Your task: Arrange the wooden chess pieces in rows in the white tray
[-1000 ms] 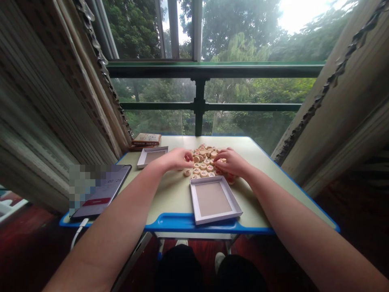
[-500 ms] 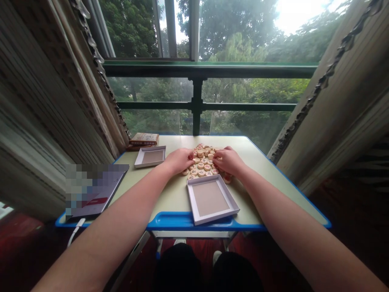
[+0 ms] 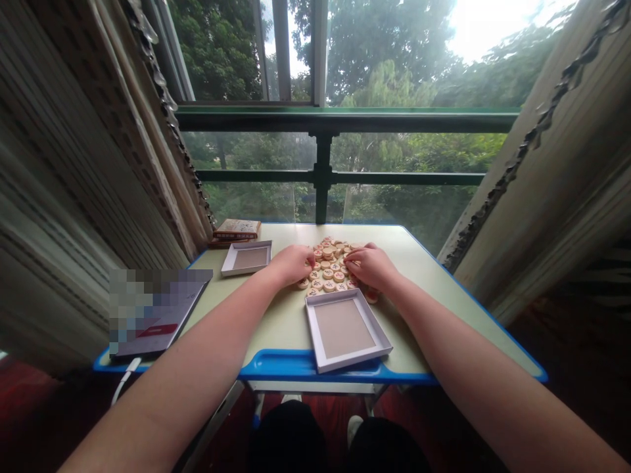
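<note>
Round wooden Chinese chess pieces (image 3: pixel 328 274) lie in a loose heap on the pale desk, some stacked, many with red or dark characters on top. My left hand (image 3: pixel 294 264) is at the heap's left edge, its fingers curled and closed against the pieces. Across from it, my right hand (image 3: pixel 371 265) reaches over the right side, bent fingers drawn together on the pieces. What lies between the fingertips of either hand is hidden. Just nearer than the heap is a shallow white box tray (image 3: pixel 315 355), overlapping the desk's front groove.
A second shallow box tray (image 3: pixel 231 267) lies left of the heap, with a patterned box (image 3: pixel 238 228) behind it. A laptop (image 3: pixel 185 309) with a white cable (image 3: pixel 127 376) sits at the left edge. Curtains (image 3: pixel 532 171) flank the railed window beyond the desk.
The view has tilted slightly, so everything sits a little lower in the picture. Both hands stay at the heap, with only slight finger movement.
</note>
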Demonstrator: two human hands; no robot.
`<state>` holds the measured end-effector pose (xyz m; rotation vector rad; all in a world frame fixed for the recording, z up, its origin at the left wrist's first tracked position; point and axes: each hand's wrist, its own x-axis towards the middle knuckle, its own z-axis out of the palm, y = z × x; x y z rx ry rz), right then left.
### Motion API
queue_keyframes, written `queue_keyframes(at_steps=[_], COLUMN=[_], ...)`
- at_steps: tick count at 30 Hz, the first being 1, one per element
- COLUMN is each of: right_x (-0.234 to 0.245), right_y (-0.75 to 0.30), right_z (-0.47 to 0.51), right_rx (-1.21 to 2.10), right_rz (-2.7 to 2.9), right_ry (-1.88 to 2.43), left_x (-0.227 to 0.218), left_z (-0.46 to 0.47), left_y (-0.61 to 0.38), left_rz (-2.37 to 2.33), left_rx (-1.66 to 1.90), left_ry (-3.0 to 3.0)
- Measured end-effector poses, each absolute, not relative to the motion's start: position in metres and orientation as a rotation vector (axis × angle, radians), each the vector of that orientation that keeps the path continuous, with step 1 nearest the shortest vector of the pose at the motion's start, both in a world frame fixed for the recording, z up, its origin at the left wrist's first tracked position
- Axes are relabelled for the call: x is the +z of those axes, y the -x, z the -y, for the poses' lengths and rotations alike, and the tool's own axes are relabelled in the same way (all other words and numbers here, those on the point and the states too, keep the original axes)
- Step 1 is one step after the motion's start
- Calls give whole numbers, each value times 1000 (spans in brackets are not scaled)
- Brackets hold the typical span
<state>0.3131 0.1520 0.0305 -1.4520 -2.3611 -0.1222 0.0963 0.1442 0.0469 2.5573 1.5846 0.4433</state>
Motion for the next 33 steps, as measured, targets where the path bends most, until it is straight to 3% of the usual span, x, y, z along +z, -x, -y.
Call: queue_keyframes(at_steps=[10, 25, 33], right_x=[28, 37, 37], right_y=[-307, -310, -310], right_z=[-152, -149, -149], right_rx=[-10, 89, 128], right_rz=[2341, 2264, 2177], right_ry=[1395, 1639, 1634], left_x=[38, 35, 35], left_z=[-144, -142, -145], left_y=[-107, -109, -107], left_rz=[-1279, -1574, -1502], left_rx=[540, 561, 595], left_ry=[-2738, -2768, -2630])
